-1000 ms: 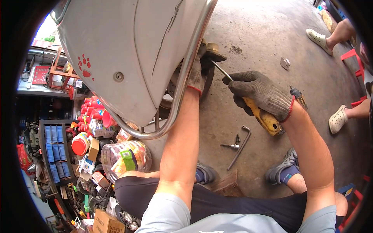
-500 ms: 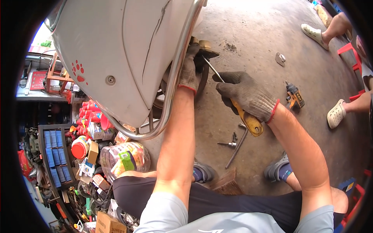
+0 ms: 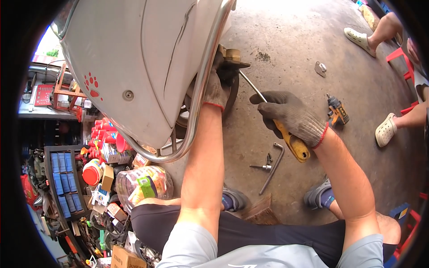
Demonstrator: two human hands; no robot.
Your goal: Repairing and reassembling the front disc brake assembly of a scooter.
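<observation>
My left hand (image 3: pixel 213 91), in a grey work glove, is closed round a brake caliper (image 3: pixel 233 56), dark with gold-coloured metal, beside the scooter's front wheel. Its fingers are partly hidden behind the caliper and the chrome guard bar. My right hand (image 3: pixel 292 115), gloved too, grips a screwdriver (image 3: pixel 291 142) by its yellow handle. The screwdriver's shaft points up and left, with its tip at the caliper's lower right edge; I cannot tell whether they touch.
White scooter bodywork (image 3: pixel 111 58) and a chrome bar (image 3: pixel 203 85) stand at left. On the floor lie a cordless driver (image 3: pixel 338 110), a bent wrench (image 3: pixel 272 169), bolts (image 3: pixel 268 161), a small metal plate (image 3: pixel 320 69) and a wooden block (image 3: pixel 262 211). Another person's clog (image 3: pixel 386 130) is at right.
My right hand has moved a little right and down with the screwdriver, and its tip has shifted right. The caliper has turned slightly in my left hand.
</observation>
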